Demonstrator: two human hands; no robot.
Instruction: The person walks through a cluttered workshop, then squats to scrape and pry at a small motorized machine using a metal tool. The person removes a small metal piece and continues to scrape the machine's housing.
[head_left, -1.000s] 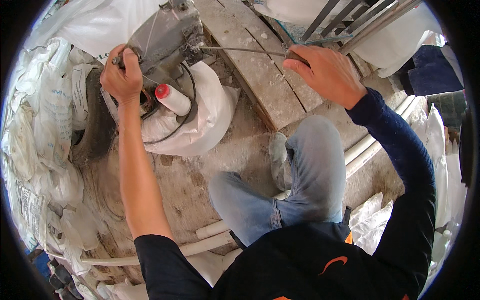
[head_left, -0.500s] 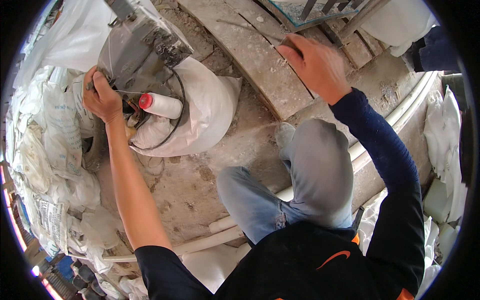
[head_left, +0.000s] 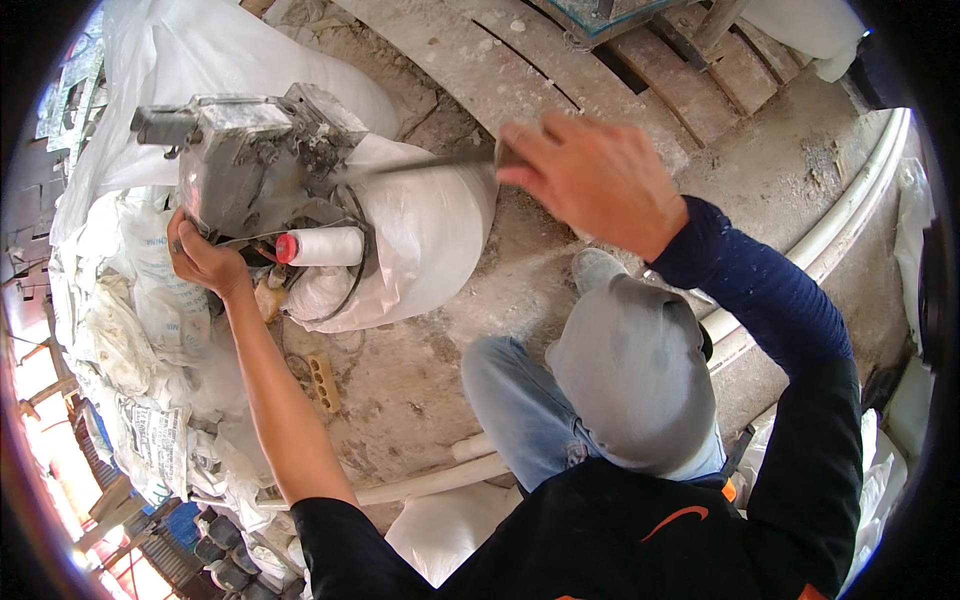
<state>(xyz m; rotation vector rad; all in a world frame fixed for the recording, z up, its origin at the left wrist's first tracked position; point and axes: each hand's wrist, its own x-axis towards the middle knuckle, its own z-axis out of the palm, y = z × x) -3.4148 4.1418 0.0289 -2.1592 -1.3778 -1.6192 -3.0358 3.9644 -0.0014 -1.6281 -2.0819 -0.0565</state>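
A grey, dirty portable bag-sewing machine (head_left: 245, 175) rests tilted on a full white sack (head_left: 430, 230) at the left. My left hand (head_left: 208, 264) is closed on its near lower edge; the fingertips are partly hidden behind it. A white thread cone (head_left: 325, 247) with a red end lies on the sack beside the machine, next to a looped black cable (head_left: 362, 262). My right hand (head_left: 600, 180) is closed round the end of a long, thin dark tool (head_left: 430, 163). Motion smears this tool, so its kind is unclear; its far end points at the machine's right side.
Stacked white sacks (head_left: 165, 290) line the left. A wooden pallet (head_left: 470, 50) lies at the top, with a blue-edged frame (head_left: 600, 25) on it. White pipes (head_left: 840, 240) run along the right. A yellowish block with holes (head_left: 323, 382) lies on the dusty floor (head_left: 400, 400).
My right hand has swung left and down, bringing the thin tool from over the pallet to the machine's side. The machine has turned and sits lower, with my left hand still on it.
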